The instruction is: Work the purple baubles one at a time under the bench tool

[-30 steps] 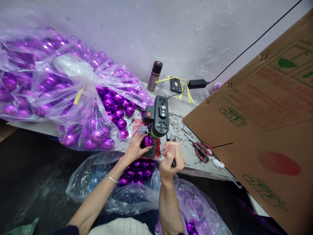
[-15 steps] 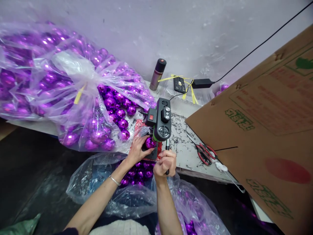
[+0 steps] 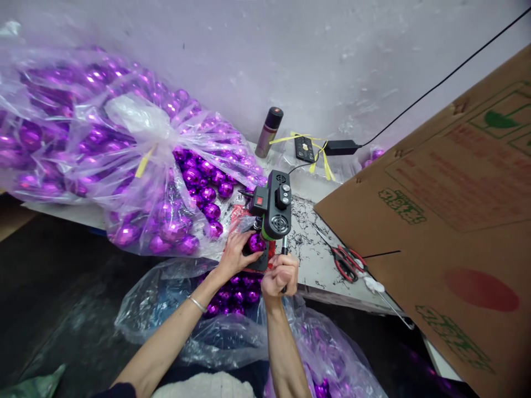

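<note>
A: Where's the purple ball (image 3: pixel 256 242)?

B: In the left grip (image 3: pixel 234 255), held between fingers and thumb, under the head of the black machine (image 3: pixel 277 209).

A: And the right grip (image 3: pixel 280 277)?

B: Clenched round the lever (image 3: pixel 284 246), just beside the ball.

A: How would the ball handle?

B: Light, I'd guess, with a thin, stiff shell. That glossy, faceted skin could slide under dry fingertips, and a hard squeeze might dent it.

A: So where should I take hold?

B: Round its widest part, thumb opposite the fingers, with the top left free. Steady it lightly, and keep fingertips out from under the head.

A: And the lever?

B: Rigid and firm, I'd say; a full fist suits it. Spare balls (image 3: pixel 212 211) lie beyond the left grip, spilling from the big clear bag (image 3: pixel 143 119) on the surface (image 3: pixel 311 265).
</note>
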Demonstrator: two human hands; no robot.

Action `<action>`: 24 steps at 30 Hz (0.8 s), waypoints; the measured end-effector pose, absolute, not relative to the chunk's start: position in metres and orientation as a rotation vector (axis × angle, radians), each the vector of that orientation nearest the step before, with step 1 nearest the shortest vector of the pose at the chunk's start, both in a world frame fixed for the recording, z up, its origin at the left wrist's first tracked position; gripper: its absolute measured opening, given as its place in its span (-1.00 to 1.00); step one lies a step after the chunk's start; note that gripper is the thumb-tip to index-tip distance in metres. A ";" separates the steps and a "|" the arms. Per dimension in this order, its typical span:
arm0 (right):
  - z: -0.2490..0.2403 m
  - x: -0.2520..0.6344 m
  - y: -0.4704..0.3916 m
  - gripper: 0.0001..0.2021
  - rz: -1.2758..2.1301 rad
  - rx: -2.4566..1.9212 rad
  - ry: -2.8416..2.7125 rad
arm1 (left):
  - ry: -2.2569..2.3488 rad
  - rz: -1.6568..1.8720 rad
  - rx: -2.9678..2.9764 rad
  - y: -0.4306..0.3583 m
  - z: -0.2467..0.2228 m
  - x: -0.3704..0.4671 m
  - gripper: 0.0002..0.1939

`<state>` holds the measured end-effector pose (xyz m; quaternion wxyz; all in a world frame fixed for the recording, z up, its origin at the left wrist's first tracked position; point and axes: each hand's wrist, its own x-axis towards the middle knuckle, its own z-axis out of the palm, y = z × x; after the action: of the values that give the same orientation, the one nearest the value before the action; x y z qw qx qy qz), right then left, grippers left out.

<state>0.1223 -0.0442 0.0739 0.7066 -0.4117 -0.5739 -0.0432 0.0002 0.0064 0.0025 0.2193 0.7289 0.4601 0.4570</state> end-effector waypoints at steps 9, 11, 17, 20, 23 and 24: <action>0.070 0.127 -0.048 -0.63 -0.125 -0.938 -1.377 | 1.257 1.254 2.006 0.012 0.006 0.000 -0.41; 0.086 0.127 -0.049 -0.62 -0.088 -0.960 -1.334 | 1.245 1.238 2.005 0.011 0.009 -0.002 -0.40; 0.144 0.127 -0.052 -0.65 0.092 -1.082 -1.251 | 1.141 1.223 2.097 -0.025 0.014 -0.023 -0.41; 0.146 0.125 -0.053 -0.63 0.082 -1.049 -1.275 | 1.129 1.254 2.231 -0.041 0.024 -0.043 -0.43; 0.135 0.123 -0.054 -0.62 0.058 -1.025 -1.278 | 1.290 1.249 2.291 -0.022 0.046 -0.065 -0.63; 0.132 0.122 -0.054 -0.62 0.050 -1.022 -1.279 | 1.383 1.207 2.302 -0.008 0.055 -0.072 -0.63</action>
<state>0.1223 -0.0542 0.1320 0.6830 -0.4557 -0.5704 0.0223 -0.0721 -0.0078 0.0552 0.0987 0.7781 0.4673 0.4079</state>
